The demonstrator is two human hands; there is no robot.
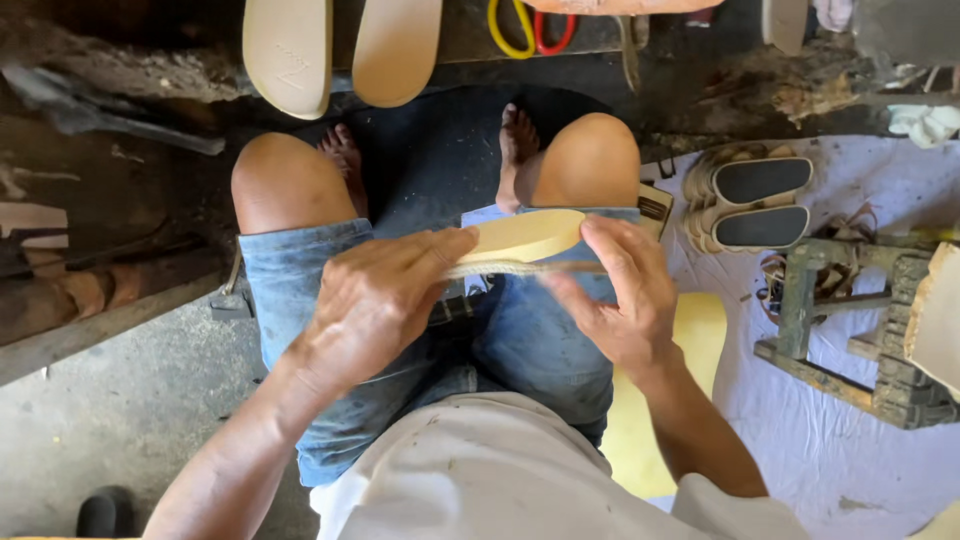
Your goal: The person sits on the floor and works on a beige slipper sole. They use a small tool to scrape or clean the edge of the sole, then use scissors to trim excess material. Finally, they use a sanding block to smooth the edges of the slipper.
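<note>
Fingers of left hand (375, 300) and right hand (620, 295) pinch smooth pale-yellow foam sole (525, 237) over my lap, pressing rough braided rope strip (520, 268) along its near edge. Two finished rope-edged soles (760, 203) far right on white cloth (830, 450).

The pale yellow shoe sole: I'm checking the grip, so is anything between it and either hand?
Nothing visible. The left hand and right hand both touch the pale yellow shoe sole directly, with a braided jute strip pinched along its lower edge.
</note>
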